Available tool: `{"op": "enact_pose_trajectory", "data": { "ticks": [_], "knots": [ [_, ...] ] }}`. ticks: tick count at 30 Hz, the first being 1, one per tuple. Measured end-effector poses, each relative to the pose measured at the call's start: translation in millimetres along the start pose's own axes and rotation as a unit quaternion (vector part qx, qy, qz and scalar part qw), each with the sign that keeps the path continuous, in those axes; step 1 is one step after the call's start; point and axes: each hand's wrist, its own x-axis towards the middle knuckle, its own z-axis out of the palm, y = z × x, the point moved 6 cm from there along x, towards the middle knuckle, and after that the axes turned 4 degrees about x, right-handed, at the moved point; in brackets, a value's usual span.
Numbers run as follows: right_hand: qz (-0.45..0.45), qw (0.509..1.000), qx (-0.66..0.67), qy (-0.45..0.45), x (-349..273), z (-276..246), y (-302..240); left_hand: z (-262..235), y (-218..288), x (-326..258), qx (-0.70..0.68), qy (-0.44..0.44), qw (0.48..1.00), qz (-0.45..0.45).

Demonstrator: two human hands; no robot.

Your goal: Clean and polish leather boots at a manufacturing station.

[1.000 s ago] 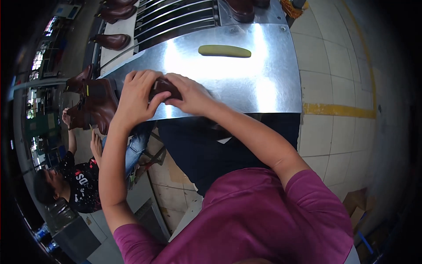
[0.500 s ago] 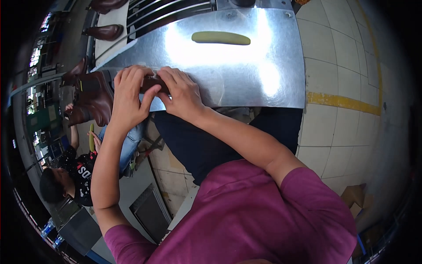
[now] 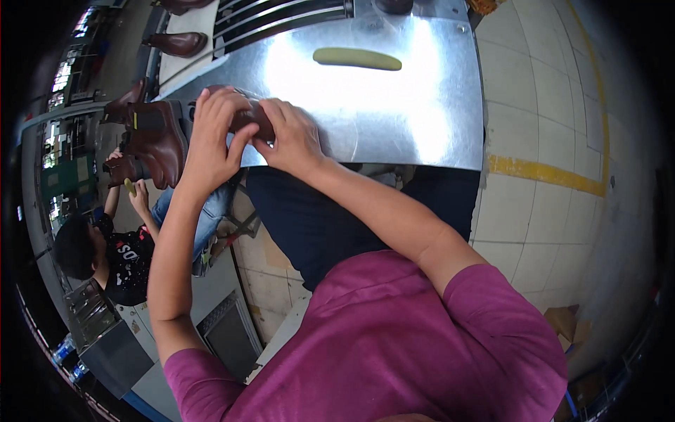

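My left hand (image 3: 223, 137) and my right hand (image 3: 290, 137) are both curled round a brown leather boot (image 3: 260, 125) at the near left edge of the shiny metal table (image 3: 387, 133). The fingers cover much of it, and its brown leather shows between them. My left hand grips its left side, with the thumb across the near side. The right fingers lie over its right end, thumb below. Beyond my hands a long yellow-green strip with rounded ends, shaped like an insole (image 3: 357, 59), lies flat on the metal.
Brown boots (image 3: 158, 137) stand close beyond my left hand. A brown boot (image 3: 179, 43) lies on a white surface farther back, near metal rollers (image 3: 281, 21). On the left sits a co-worker (image 3: 126, 257) with a similar yellow-green piece (image 3: 130, 186) in hand.
My hands stay on the boot, and a bit more of it shows between them. The co-worker's hand with the yellow-green piece has risen toward the boots. The whole view has shifted slightly.
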Motion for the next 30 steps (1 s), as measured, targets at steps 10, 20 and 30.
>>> {"op": "enact_pose_trajectory", "data": {
  "ticks": [10, 20, 30],
  "knots": [
    [-0.112, 0.99, -0.09, -0.003, -42.1, -32.6, -28.0, 56.8, -53.8, -140.9, -0.515, 0.347, 0.687, -0.377],
    [-0.078, 0.984, -0.02, -0.157, -16.5, -61.1, -11.7, 89.5, -48.5, -88.2, -0.593, 0.245, 0.721, -0.263],
    [-0.175, 0.896, -0.062, -0.404, -11.0, -87.6, -35.4, 61.3, 4.7, -143.7, -0.269, 0.239, 0.924, -0.129]
  ]
}}
